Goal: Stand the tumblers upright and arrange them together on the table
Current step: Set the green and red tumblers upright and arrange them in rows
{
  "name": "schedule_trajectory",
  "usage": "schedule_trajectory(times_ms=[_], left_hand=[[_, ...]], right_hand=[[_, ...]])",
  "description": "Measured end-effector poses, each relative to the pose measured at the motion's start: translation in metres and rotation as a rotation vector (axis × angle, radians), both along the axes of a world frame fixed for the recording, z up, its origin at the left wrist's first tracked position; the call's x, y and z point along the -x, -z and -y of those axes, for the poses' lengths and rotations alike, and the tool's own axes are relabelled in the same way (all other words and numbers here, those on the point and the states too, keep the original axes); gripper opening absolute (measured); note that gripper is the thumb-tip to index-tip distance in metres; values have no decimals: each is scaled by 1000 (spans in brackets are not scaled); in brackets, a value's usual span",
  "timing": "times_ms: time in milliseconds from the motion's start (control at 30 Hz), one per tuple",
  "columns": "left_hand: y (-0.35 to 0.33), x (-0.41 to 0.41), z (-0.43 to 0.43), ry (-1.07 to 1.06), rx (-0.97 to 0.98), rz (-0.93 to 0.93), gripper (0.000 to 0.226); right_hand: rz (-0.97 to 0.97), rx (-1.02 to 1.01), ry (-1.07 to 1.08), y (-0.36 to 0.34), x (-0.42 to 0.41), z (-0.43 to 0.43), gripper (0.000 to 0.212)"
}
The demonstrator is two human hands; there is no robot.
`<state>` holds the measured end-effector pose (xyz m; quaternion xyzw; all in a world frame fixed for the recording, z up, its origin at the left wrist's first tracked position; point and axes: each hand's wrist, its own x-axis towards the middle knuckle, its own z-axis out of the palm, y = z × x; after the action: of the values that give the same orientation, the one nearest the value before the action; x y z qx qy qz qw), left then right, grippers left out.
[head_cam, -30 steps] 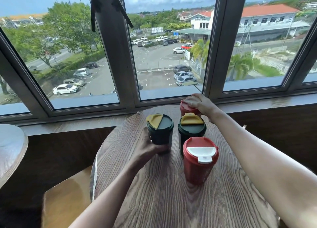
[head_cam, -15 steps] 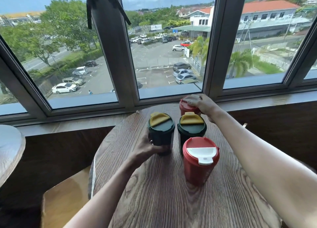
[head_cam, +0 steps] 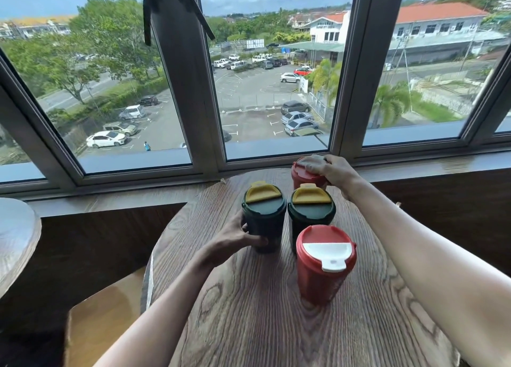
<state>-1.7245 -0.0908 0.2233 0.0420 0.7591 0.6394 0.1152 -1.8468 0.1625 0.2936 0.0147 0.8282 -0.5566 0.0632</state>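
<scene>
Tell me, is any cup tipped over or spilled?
No, nothing stands out. All four tumblers stand upright with lids on: two green ones side by side, a red one in front, another red one behind. The left hand grips a green one, the right hand rests on the far red one. The table looks dry.

You will find no text you can read here. The white building [head_cam: 327, 30] at the upper right of the frame, beyond the window, carries a line of dark lettering across its gable, too small and blurred to make out.
</scene>
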Motion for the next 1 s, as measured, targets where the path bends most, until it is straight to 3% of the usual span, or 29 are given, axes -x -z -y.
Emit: schedule_trajectory(times_ms=[167,233,367,467,667,800,933,1000], left_hand=[[4,2,14,122,-1,16,74],[4,8,18,16,2,-1,70],[-9,39,26,-369,193,-152,39],[-43,67,19,-399,238,-251,29],[-113,113,-25,-14,498,-385,31],[-125,132,-55,256,671,-259,51],[-123,147,-64,365,669,-149,63],[-125,152,-66,368,688,-140,65]], right_hand=[[-26,3,-7,0,3,-1,50],[-41,-8,-20,-2,5,1,54],[-35,14,-100,-7,9,15,67],[-32,38,-116,-5,7,21,64],[0,136,-166,-3,-4,11,53],[-2,84,-109,-3,-17,1,70],[77,26,-296,-13,-34,-12,35],[141,6,-402,-15,-41,-18,29]])
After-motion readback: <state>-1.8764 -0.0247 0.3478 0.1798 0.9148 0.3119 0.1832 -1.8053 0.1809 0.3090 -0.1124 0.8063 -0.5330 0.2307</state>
